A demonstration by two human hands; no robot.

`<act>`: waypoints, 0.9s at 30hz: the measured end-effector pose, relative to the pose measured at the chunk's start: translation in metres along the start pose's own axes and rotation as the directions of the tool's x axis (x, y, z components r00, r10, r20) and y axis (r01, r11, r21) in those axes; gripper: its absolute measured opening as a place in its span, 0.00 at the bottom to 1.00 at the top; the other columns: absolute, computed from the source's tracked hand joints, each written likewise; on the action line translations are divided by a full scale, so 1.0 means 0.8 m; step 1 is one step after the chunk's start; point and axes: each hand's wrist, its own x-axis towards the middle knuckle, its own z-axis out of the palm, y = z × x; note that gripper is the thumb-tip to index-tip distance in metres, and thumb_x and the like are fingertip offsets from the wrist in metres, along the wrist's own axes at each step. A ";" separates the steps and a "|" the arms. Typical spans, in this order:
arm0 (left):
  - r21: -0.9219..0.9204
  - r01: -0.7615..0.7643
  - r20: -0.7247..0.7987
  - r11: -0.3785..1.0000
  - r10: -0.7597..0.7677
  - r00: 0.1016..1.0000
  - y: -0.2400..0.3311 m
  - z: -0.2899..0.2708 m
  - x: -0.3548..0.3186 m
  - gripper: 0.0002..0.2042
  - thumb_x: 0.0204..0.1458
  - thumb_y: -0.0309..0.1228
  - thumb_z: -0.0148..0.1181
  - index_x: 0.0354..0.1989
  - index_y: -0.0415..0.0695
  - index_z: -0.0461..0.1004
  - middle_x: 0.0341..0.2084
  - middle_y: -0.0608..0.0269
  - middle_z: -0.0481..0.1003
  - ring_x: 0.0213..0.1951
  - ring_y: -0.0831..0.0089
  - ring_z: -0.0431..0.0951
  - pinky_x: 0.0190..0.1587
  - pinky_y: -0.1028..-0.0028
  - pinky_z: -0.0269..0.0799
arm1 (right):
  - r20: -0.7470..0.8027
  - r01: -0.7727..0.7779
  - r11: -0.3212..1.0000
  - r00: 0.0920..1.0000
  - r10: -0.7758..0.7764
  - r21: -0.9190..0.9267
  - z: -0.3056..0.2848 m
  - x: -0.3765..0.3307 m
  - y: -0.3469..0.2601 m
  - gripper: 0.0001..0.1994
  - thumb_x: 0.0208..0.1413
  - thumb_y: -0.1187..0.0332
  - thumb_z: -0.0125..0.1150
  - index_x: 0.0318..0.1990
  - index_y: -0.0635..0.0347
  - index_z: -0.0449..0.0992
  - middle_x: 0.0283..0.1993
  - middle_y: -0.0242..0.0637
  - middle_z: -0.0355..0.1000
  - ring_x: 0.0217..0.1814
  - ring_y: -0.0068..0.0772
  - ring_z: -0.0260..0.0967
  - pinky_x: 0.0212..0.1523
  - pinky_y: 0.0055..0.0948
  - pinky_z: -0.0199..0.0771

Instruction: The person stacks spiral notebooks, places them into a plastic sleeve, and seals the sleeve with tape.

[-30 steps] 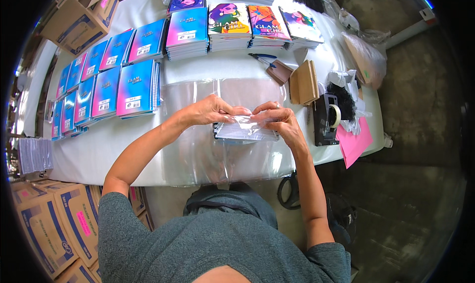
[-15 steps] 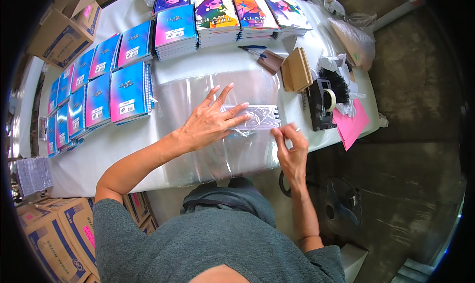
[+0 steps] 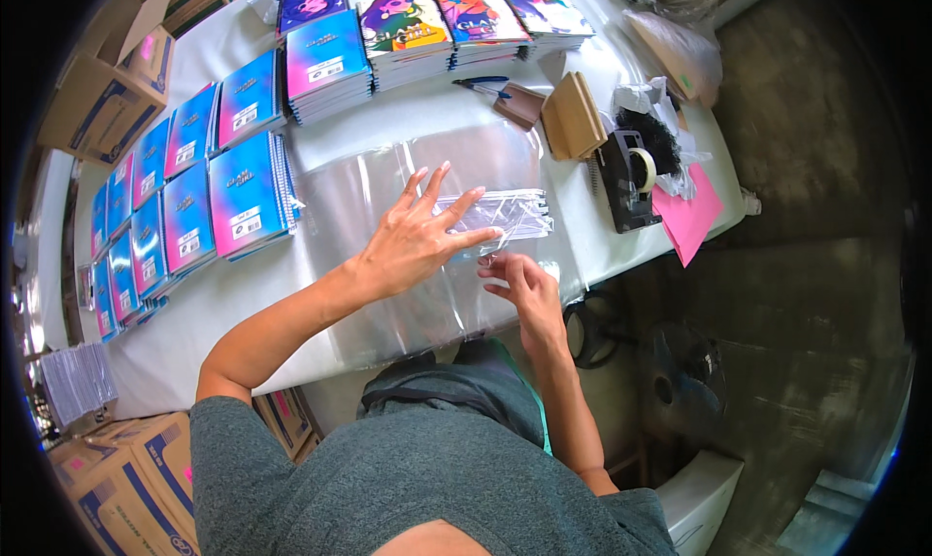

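Note:
A small white spiral-bound pad [image 3: 527,212] lies in a crinkled clear plastic wrapper, its black wire binding towards the right. My left hand [image 3: 406,243] rests over its left part with fingers spread, pressing the wrapper down. At the near edge, my right hand [image 3: 527,292] has thumb and fingertips pinched together on what looks like a loose bit of the plastic wrapper. The left fingertips hide part of the pad. Both hands work over a large clear plastic sheet [image 3: 379,172] covering the front of the white table.
Blue and pink spiral notebooks [image 3: 243,192] stand in stacks at left, with illustrated-cover notebooks [image 3: 403,32] along the back. A black tape dispenser [image 3: 626,187], brown pads [image 3: 575,117], a pen [image 3: 485,88] and pink paper [image 3: 689,211] lie at right. Cardboard boxes [image 3: 121,473] sit below left.
My right hand has moved left along the wrapper's near edge, from the pad's wire-bound corner towards my left fingers. My left hand stays spread on the pad. The whole view has shifted slightly.

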 end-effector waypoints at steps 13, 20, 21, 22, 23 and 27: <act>-0.551 0.378 0.468 0.744 -0.099 0.878 -0.040 -0.001 0.057 0.45 0.39 0.51 0.69 0.67 0.55 0.55 0.65 0.50 0.58 0.57 0.43 0.67 0.60 0.55 0.62 | -0.010 0.375 0.927 0.927 -0.375 -0.021 0.007 0.055 0.073 0.08 0.59 0.72 0.58 0.30 0.67 0.76 0.26 0.34 0.73 0.28 0.22 0.68 0.33 0.22 0.67; -0.214 0.287 0.437 0.934 -0.171 0.883 -0.026 -0.012 0.054 0.43 0.41 0.47 0.68 0.68 0.55 0.55 0.65 0.54 0.59 0.54 0.48 0.71 0.55 0.59 0.68 | 0.062 0.401 0.855 0.913 -0.404 -0.329 -0.144 0.083 0.026 0.06 0.54 0.74 0.59 0.37 0.65 0.79 0.33 0.32 0.77 0.38 0.23 0.72 0.42 0.23 0.70; -0.221 0.299 0.435 0.928 -0.181 0.882 -0.026 -0.015 0.053 0.43 0.41 0.47 0.68 0.68 0.55 0.55 0.65 0.55 0.58 0.54 0.49 0.71 0.55 0.59 0.68 | -0.176 0.460 0.858 0.847 -0.501 -0.227 -0.194 0.100 0.006 0.08 0.59 0.72 0.57 0.38 0.66 0.79 0.33 0.32 0.76 0.40 0.23 0.71 0.46 0.25 0.69; -0.235 0.309 0.439 0.922 -0.183 0.880 -0.026 -0.015 0.053 0.43 0.41 0.47 0.68 0.67 0.56 0.55 0.66 0.56 0.58 0.54 0.49 0.70 0.56 0.59 0.68 | -0.325 0.383 0.836 0.793 -0.516 -0.393 -0.255 0.121 -0.022 0.09 0.59 0.70 0.57 0.38 0.66 0.80 0.36 0.33 0.76 0.40 0.24 0.71 0.46 0.26 0.69; -0.252 0.307 0.442 0.918 -0.173 0.880 -0.023 -0.014 0.057 0.42 0.41 0.46 0.68 0.67 0.56 0.55 0.66 0.57 0.58 0.55 0.49 0.70 0.56 0.59 0.68 | -0.390 0.315 0.751 0.702 -0.596 -0.580 -0.318 0.139 -0.045 0.10 0.58 0.66 0.60 0.37 0.65 0.80 0.40 0.36 0.75 0.40 0.27 0.71 0.45 0.26 0.69; -0.257 0.390 0.522 0.884 -0.213 0.826 -0.017 -0.023 0.069 0.41 0.41 0.48 0.67 0.67 0.58 0.57 0.67 0.57 0.55 0.59 0.50 0.67 0.59 0.59 0.66 | -0.381 -0.181 0.858 0.925 -0.018 -0.480 -0.418 0.192 -0.083 0.12 0.55 0.63 0.65 0.40 0.63 0.79 0.42 0.36 0.74 0.46 0.32 0.70 0.48 0.36 0.71</act>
